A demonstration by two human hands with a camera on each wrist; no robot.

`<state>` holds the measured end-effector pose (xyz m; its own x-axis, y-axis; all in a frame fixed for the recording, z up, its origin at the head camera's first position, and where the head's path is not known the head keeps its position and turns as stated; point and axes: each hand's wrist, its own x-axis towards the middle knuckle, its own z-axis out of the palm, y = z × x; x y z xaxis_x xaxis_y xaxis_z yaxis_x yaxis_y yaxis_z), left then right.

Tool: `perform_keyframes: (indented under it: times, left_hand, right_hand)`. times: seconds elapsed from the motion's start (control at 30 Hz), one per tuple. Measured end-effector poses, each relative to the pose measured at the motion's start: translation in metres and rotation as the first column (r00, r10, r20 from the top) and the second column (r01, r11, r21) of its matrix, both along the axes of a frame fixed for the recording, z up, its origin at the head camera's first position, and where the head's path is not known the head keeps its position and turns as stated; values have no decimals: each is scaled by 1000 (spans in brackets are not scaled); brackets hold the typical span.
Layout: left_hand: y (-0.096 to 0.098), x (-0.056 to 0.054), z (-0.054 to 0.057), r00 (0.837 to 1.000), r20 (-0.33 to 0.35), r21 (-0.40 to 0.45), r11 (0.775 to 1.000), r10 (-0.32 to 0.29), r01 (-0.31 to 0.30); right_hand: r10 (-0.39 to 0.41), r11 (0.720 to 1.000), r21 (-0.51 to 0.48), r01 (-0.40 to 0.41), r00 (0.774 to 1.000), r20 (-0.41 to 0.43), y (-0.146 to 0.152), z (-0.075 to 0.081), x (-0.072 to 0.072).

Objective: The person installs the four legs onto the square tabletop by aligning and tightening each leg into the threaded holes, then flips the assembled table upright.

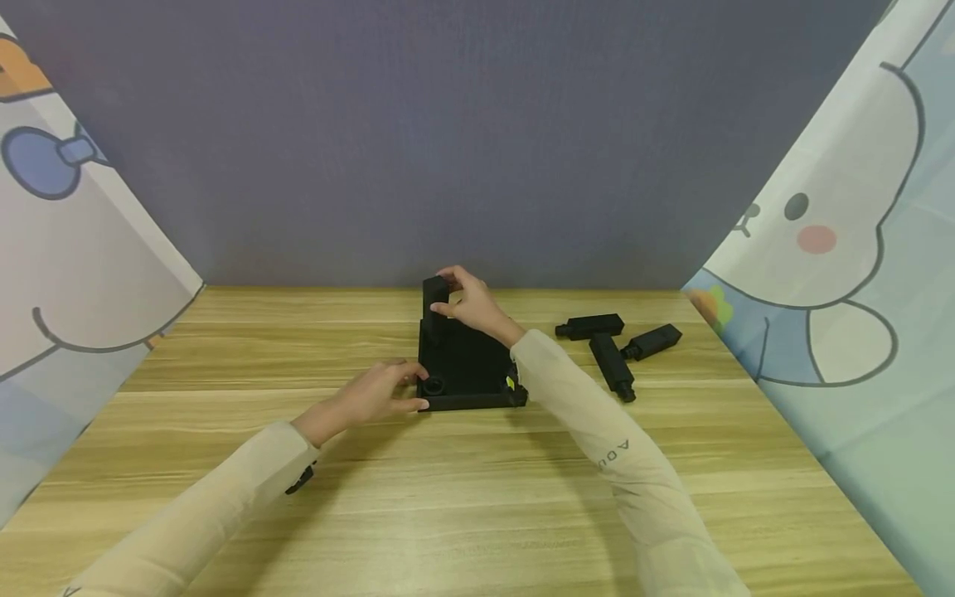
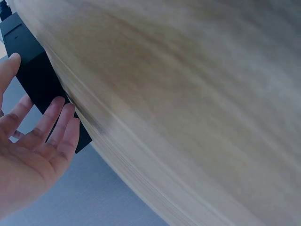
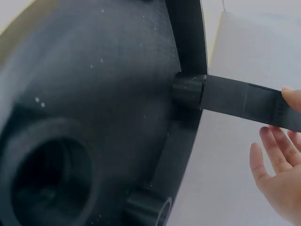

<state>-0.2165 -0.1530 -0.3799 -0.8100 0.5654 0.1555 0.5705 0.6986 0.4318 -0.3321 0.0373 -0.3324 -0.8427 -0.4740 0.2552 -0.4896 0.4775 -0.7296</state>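
A black square tabletop (image 1: pixel 472 365) lies on the wooden table, its rim and round threaded sockets facing up. At its far left corner stands a black table leg (image 1: pixel 433 311), upright, its lower end in the corner socket. My right hand (image 1: pixel 473 307) pinches this leg near its top between thumb and fingers. At the tabletop's near left corner, my left hand (image 1: pixel 376 392) holds the rim, thumb on one side and fingers on the other. An open socket (image 3: pixel 51 174) shows large in the right wrist view.
Three loose black legs (image 1: pixel 612 365) with narrow screw ends lie on the wooden table (image 1: pixel 418 514) to the right. A dark grey panel (image 1: pixel 462 149) rises behind the table, with cartoon-printed cloth (image 1: pixel 843 232) at both sides.
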Motion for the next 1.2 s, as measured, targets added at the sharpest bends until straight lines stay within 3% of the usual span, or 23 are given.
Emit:
perform_keyframes:
  times: [0.33,0.73,1.2]
  left_hand:
    - [0,-1,0,1000,10,-6,1000,3,-3]
    - [-1,-1,-1,1000,4,1,1000,-4,3]
    - [-1,-1,-2,1000,-5,2,1000,-2,2]
  right_hand:
    - [68,998,-1,-68,998,4,6,5,-6]
    - [-49,996,-79,41,994,-93,1,-9,2]
    - [12,1000,-7,-12,998,-69,-1,-1,-2]
